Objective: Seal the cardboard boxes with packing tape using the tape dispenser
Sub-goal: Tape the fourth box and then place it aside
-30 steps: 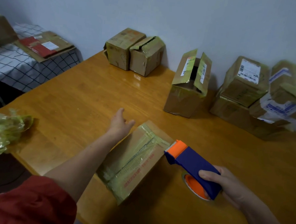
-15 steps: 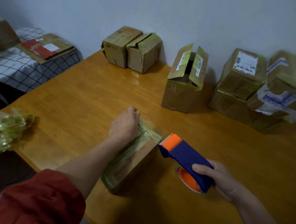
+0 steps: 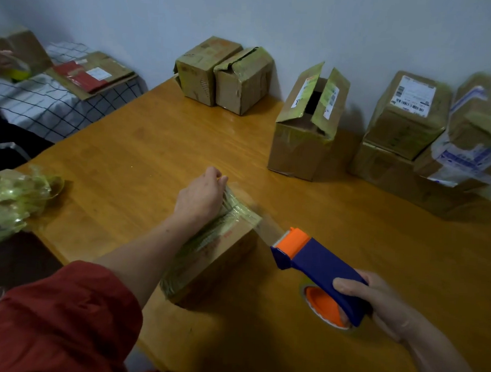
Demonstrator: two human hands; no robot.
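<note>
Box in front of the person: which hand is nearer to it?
Left. The left hand grips the far end of the box, over its taped top. The right hand is off to the box's right, apart from it, holding the tape dispenser.

Plain pale blue-grey wall (image 3: 304, 24) at back, orange-brown wooden table (image 3: 143, 152) up against it. Left of table, white dark-checked cloth (image 3: 43, 110) (bed or bench, unclear). Dim, flat indoor light, soft shadows.

The wooden table (image 3: 143, 152) carries cardboard boxes (image 3: 244, 80) (one open-topped) and crumpled tape (image 3: 10, 199).
</note>
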